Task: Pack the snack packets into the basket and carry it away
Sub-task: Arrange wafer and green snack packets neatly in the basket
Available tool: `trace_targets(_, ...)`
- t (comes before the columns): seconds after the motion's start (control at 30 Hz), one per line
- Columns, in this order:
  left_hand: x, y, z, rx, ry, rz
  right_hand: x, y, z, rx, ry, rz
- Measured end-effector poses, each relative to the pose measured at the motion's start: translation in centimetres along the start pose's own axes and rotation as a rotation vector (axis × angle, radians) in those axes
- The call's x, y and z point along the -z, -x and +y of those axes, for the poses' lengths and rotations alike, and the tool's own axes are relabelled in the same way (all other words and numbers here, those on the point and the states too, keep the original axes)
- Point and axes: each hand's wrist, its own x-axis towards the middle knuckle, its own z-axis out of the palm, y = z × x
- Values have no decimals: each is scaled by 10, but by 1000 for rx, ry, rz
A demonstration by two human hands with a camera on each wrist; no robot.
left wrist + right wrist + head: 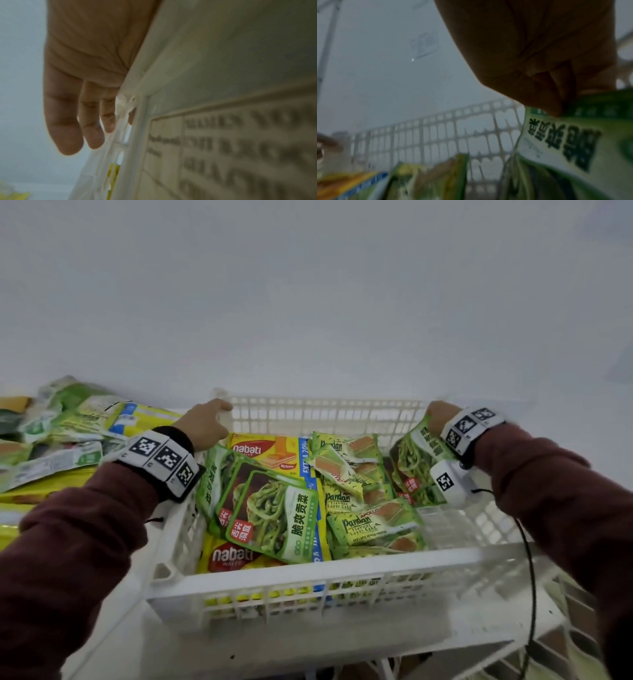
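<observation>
A white slatted plastic basket (308, 578) stands in front of me, holding several packets: yellow nabati wafers (270, 451), green pandan cakes (370, 523) and green vegetable packets (274, 518). My left hand (205, 422) holds the basket's far left corner, thumb over the rim. In the left wrist view its fingers (68, 135) hang down the outside of the basket wall (137, 88). My right hand (436, 414) is at the far right corner. There it pinches the top edge of a green vegetable packet (416, 460) (565, 142) that stands inside the basket.
More snack packets (68, 422) lie in a heap on the white table to the basket's left. A plain white wall rises just behind the basket. A white wire rack (565, 628) shows below at the right, with a black cable (532, 577) hanging from my right wrist.
</observation>
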Motion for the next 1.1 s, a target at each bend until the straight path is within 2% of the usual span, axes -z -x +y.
trace_targets(0.17, 0, 1, 2, 17, 11, 5, -20, -3, -3, 98, 153, 57)
trace_targets(0.23, 1, 2, 2, 21, 1, 3, -22, 1, -10, 146, 192, -41)
trace_targets(0.33, 1, 4, 4, 29, -21, -5, -32, 13, -18, 218, 250, -282)
trace_targets(0.4, 1, 6, 5, 28, -24, -6, -41, 21, -17, 245, 291, -344)
trace_targets(0.53, 2, 7, 5, 22, -20, -8, -55, 39, -11, 295, 420, -254)
trace_targets(0.77, 4, 7, 5, 3, -52, -30, -56, 36, -5, 262, 308, -278)
trace_targets(0.93, 29, 11, 17, 24, -276, -234, -55, 29, -2, 257, 202, -299)
trace_targets(0.97, 38, 11, 24, 25, -329, -241, -56, 28, -2, 250, 202, -308)
trace_targets(1.1, 73, 19, 71, -87, -384, -98, -33, 29, -6, 263, 276, -329)
